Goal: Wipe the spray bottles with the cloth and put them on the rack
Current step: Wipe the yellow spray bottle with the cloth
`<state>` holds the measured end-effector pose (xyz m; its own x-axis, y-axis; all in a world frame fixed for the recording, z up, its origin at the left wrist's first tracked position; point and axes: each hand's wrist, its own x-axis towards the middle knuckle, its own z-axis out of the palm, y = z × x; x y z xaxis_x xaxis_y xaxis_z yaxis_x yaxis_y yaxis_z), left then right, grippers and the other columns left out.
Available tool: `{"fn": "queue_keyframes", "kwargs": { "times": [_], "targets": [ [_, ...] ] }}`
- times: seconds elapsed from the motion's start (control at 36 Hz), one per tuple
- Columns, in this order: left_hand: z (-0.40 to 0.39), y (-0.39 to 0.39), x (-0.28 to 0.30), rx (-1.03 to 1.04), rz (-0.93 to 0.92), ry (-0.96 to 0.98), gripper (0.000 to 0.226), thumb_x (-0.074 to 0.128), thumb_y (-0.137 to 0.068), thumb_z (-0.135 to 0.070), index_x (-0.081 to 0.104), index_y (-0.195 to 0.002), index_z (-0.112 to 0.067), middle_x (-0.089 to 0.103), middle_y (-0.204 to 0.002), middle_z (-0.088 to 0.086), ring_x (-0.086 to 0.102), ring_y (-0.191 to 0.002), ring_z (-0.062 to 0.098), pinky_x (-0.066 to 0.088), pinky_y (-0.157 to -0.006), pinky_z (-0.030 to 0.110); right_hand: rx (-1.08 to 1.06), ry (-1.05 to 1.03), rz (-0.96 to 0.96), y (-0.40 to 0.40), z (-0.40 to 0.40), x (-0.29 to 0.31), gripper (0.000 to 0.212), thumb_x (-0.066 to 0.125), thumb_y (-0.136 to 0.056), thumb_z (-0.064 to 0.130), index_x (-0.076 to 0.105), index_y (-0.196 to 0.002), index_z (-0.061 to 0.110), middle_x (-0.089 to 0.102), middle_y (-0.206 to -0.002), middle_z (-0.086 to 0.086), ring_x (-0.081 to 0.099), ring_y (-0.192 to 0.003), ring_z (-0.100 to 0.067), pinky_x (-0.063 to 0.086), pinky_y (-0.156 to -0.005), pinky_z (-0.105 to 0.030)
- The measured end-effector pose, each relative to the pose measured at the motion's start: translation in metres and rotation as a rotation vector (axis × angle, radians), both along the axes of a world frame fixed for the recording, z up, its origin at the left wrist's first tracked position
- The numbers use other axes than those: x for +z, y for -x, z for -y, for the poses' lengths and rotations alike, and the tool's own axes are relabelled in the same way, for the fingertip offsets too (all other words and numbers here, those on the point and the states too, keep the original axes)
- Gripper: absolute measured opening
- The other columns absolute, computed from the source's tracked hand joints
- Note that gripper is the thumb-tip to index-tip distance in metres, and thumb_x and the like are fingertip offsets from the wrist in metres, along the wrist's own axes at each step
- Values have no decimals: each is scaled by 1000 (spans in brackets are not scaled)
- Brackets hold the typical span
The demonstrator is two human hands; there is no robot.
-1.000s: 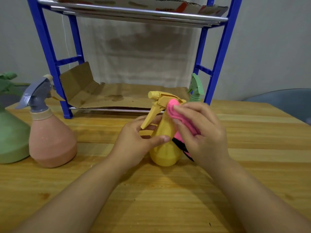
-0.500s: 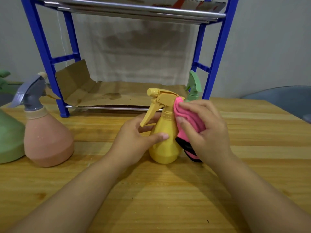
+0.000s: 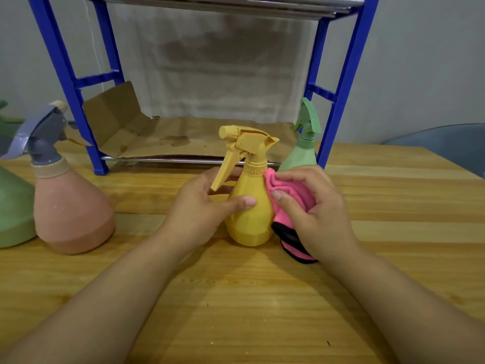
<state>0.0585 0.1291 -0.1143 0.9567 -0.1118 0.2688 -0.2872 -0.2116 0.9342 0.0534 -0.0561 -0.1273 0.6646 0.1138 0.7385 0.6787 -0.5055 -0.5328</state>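
A small yellow spray bottle [image 3: 249, 206] stands upright on the wooden table [image 3: 236, 298], nozzle pointing left. My left hand [image 3: 202, 208] grips its body from the left, thumb across the front. My right hand [image 3: 315, 214] presses a bunched pink cloth [image 3: 288, 195] with a black edge against the bottle's right side. A small green spray bottle [image 3: 303, 148] stands just behind my right hand, by the rack's right leg. The blue rack [image 3: 346, 74] stands at the back of the table, cardboard [image 3: 170, 140] lining its lower shelf.
A large pink spray bottle [image 3: 68, 206] with a grey trigger head stands at the left. A green bottle [image 3: 10, 214] sits beside it at the frame's edge. The rack's upper shelf [image 3: 236, 3] runs across the top. A grey rounded object [image 3: 451, 143] lies at the far right.
My right hand slid the cloth down from the trigger head to the bottle's shoulder and side. The bottle now stands straighter, and the view has shifted slightly closer.
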Motion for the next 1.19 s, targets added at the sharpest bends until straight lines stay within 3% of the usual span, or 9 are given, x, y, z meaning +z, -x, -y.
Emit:
{"fn": "queue_keyframes", "kwargs": {
  "times": [0.19, 0.36, 0.42, 0.5, 0.78, 0.86, 0.97, 1.11, 1.19],
  "targets": [
    [-7, -6, -5, 103, 14, -14, 46, 77, -70, -25, 61, -112, -38, 64, -112, -18, 57, -106, 0, 50, -87, 31, 188, 88, -214, 5, 0, -3, 31, 74, -80, 10, 66, -106, 24, 61, -103, 4, 58, -99, -6, 47, -82, -12],
    [-8, -5, -10, 69, -27, -25, 58, 79, -68, -25, 55, -120, -37, 56, -106, -27, 52, -97, -9, 42, -70, 15, 134, -68, -228, 6, 0, 8, 28, 69, -82, 18, 60, -105, 33, 60, -106, 8, 58, -100, -6, 47, -84, -15],
    [-9, -4, -12, 29, -71, -64, 63, 81, -66, -28, 48, -117, -44, 50, -104, -30, 48, -93, -9, 42, -69, 15, 127, -133, -242, 7, 1, 10, 26, 65, -80, 19, 59, -103, 31, 59, -107, 4, 57, -101, -8, 48, -86, -21],
    [-8, -4, -12, -6, -96, -77, 66, 81, -66, -30, 42, -115, -52, 46, -105, -32, 47, -92, -7, 45, -71, 20, 87, -136, -220, 8, 4, 12, 28, 70, -82, 12, 61, -98, 33, 54, -108, 0, 53, -101, -3, 43, -86, -12],
    [-7, -5, -4, 74, 10, 151, 52, 80, -66, -19, 52, -109, -31, 57, -103, -18, 61, -86, 6, 49, -54, 12, 343, -422, -233, 5, 1, 24, 29, 72, -71, 6, 63, -90, 26, 68, -89, 8, 66, -87, -9, 51, -77, -21],
    [-5, -1, 3, 5, 42, 170, 49, 77, -57, -29, 52, -98, -38, 59, -104, -19, 62, -100, 12, 56, -72, 28, 309, -416, -192, 3, -9, 25, 30, 74, -70, 8, 61, -84, 30, 68, -91, 3, 67, -90, -13, 53, -78, -24],
    [-4, 4, 5, -152, -29, 273, 55, 79, -56, -24, 54, -103, -40, 62, -109, -16, 67, -92, 13, 59, -66, 28, 111, -338, -64, 1, -20, 24, 22, 75, -78, 14, 64, -82, 32, 69, -96, 6, 64, -101, -15, 54, -85, -44],
    [0, 6, 4, -173, -49, 282, 59, 75, -52, -29, 55, -105, -44, 60, -111, -20, 67, -95, 13, 59, -65, 29, -122, -258, 116, -1, -21, 22, 11, 72, -79, 23, 68, -87, 29, 54, -100, 9, 53, -99, 1, 45, -82, -15],
    [0, 6, 3, -153, -47, 295, 59, 75, -50, -34, 56, -105, -45, 62, -112, -18, 67, -97, 16, 60, -71, 36, -125, -164, 138, 0, -20, 17, 19, 61, -87, 30, 69, -104, 26, 58, -104, 10, 56, -104, -10, 48, -89, -28]
  ]
}}
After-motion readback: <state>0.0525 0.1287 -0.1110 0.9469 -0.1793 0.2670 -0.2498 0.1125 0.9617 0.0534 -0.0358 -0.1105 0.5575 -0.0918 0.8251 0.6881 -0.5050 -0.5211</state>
